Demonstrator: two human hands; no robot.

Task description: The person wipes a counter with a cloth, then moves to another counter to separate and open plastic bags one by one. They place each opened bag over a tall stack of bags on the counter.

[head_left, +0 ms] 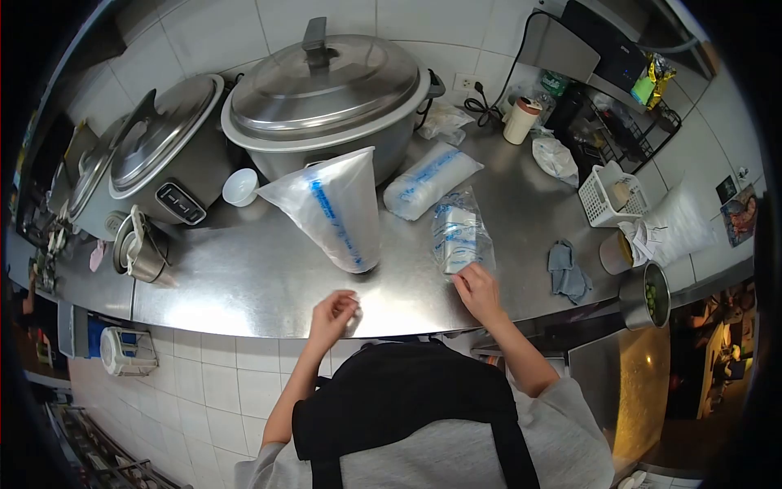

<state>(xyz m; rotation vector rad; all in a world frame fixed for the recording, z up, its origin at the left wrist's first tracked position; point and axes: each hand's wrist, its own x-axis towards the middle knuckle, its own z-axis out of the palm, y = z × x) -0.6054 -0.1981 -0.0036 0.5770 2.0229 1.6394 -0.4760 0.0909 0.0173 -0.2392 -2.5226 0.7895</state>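
Note:
My left hand (332, 317) hovers over the front edge of the steel counter, its fingers curled; whether anything is in them I cannot make out. At the near edge of a clear plastic packet with blue print (458, 232), the fingers of my right hand (478, 292) are pinched together on the plastic. A bulging whitish plastic bag with a blue printed stripe (330, 212) stands upright beyond my left hand, touching neither hand. Behind the packet lies a rolled bundle of plastic bags with blue print (432, 181).
A large lidded cooker (326, 98) stands at the back, with another cooker (167, 147) to its left. A small white bowl (240, 187) sits between them. On the right are a grey cloth (568, 271), a white basket (611, 196) and a metal pot (645, 297).

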